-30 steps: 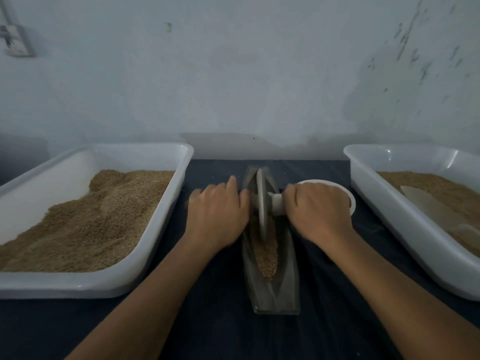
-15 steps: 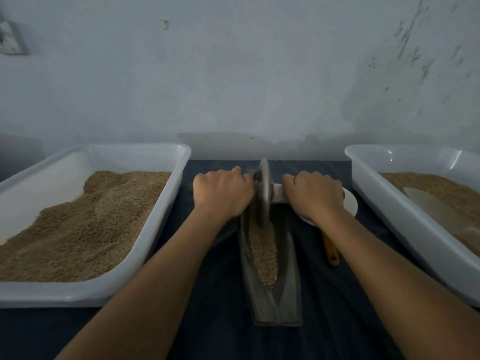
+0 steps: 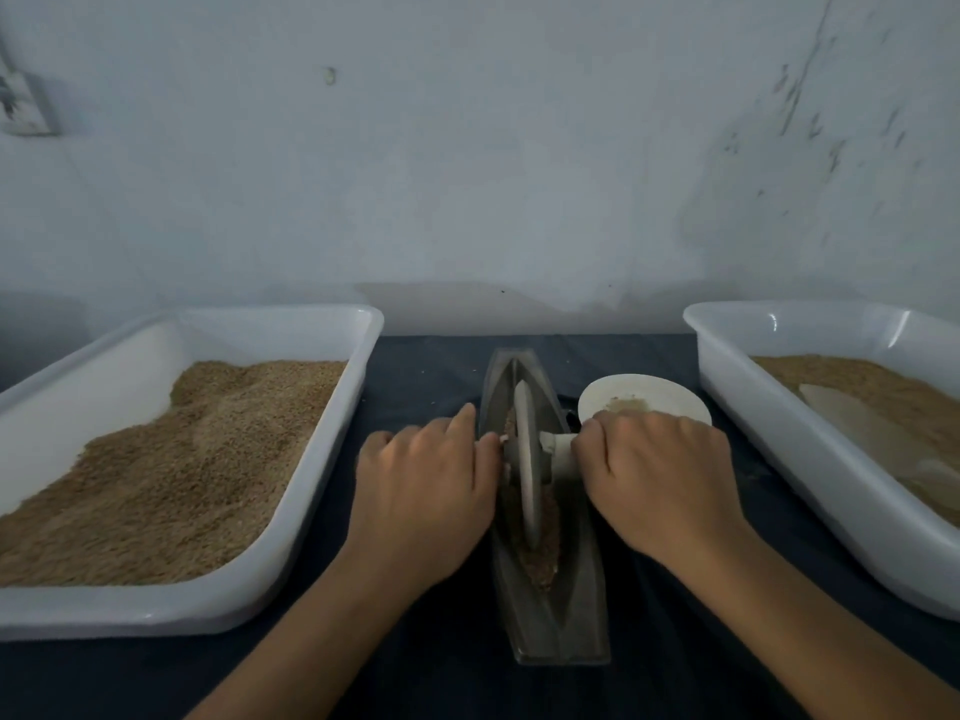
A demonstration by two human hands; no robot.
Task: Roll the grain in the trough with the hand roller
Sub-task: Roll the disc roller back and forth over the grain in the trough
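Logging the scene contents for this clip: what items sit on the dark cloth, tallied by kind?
White trays with grain: 2, left tray and right tray
Trough: 1
Hand roller: 1
Small white dish: 1
Pale scoop in the right tray: 1
Total: 6

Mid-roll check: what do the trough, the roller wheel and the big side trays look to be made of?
Trough: dull grey, probably metal or stone, matte with faint sheen.
Roller wheel: same dull grey disc, likely metal or stone; its pale handle could be wood or plastic.
Trays: glossy white plastic, with bright glints on rounded rims.
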